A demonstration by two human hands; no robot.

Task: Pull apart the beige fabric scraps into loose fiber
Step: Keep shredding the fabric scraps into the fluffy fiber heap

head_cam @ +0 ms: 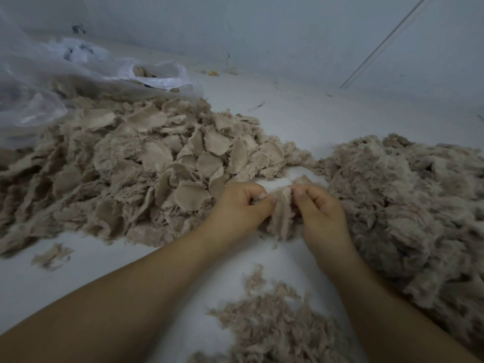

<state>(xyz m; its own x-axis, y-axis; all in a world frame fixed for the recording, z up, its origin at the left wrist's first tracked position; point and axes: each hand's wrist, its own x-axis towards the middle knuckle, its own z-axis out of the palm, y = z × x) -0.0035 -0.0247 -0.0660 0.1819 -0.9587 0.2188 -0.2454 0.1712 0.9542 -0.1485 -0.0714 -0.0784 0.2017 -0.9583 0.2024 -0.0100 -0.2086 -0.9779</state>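
A beige fabric scrap (282, 213) hangs between my two hands at the centre of the view. My left hand (238, 208) pinches its left edge with curled fingers. My right hand (320, 210) pinches the right edge the same way, thumb on top. A big heap of flat, round beige scraps (146, 163) lies to the left of my hands. On the right spreads a fluffy mound of loose beige fiber (408, 205), touching my right wrist. Another patch of loose fiber (277, 326) lies between my forearms near the bottom edge.
The white floor (301, 121) carries everything. Clear plastic bags (52, 82) lie crumpled at the back left, one with a few scraps inside. A pale wall (262, 27) rises behind. A small stray tuft (51, 256) sits at the front left.
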